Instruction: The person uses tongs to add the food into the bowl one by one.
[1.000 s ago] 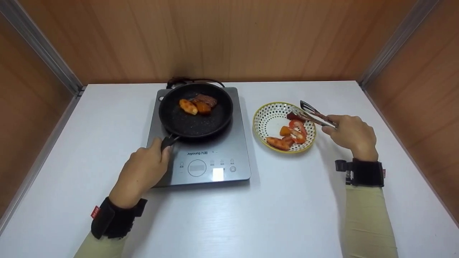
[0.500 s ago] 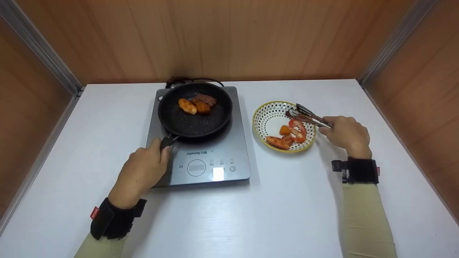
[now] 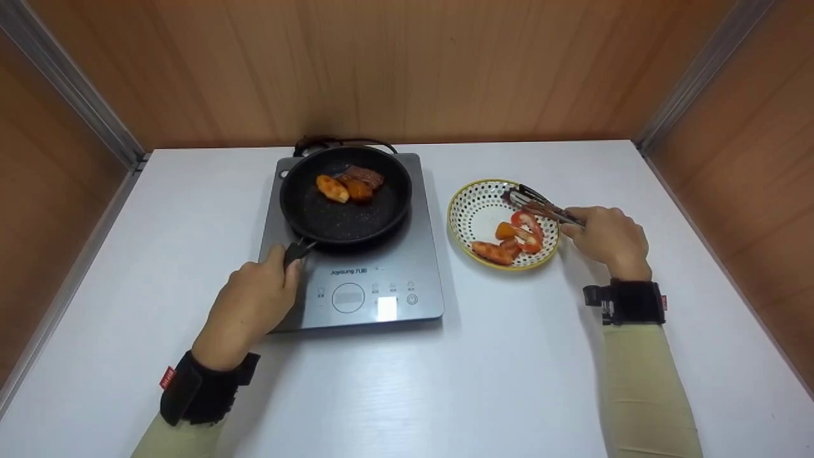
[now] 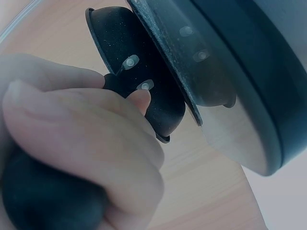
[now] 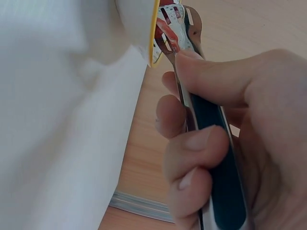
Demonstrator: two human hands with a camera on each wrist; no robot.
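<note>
In the head view my left hand [image 3: 251,302] grips the black handle of a frying pan [image 3: 331,222], which sits on the induction cooktop. The pan holds a golden wedge [image 3: 332,189], an orange chunk [image 3: 358,191] and a brown meat-like piece [image 3: 365,176]. At the right, my right hand [image 3: 610,242] holds metal tongs [image 3: 550,212], fingers wrapped round their dark-gripped arms in the right wrist view. The tong tips are over a dotted, yellow-rimmed plate [image 3: 467,219], at a small dark red piece [image 3: 507,196]; whether they clamp it I cannot tell. Red pepper slices [image 3: 533,222] and a reddish-brown wedge [image 3: 491,253] lie on the plate.
The grey cooktop [image 3: 400,273] stands left of the plate on a white table [image 3: 381,394]. A black cable [image 3: 369,141] runs behind it. Wooden panels [image 3: 407,70] enclose the back and both sides.
My right hand has moved left with the tongs, whose tips now reach further over the plate. The dark red piece has shifted up and left with the tips. The left hand stays on the handle.
</note>
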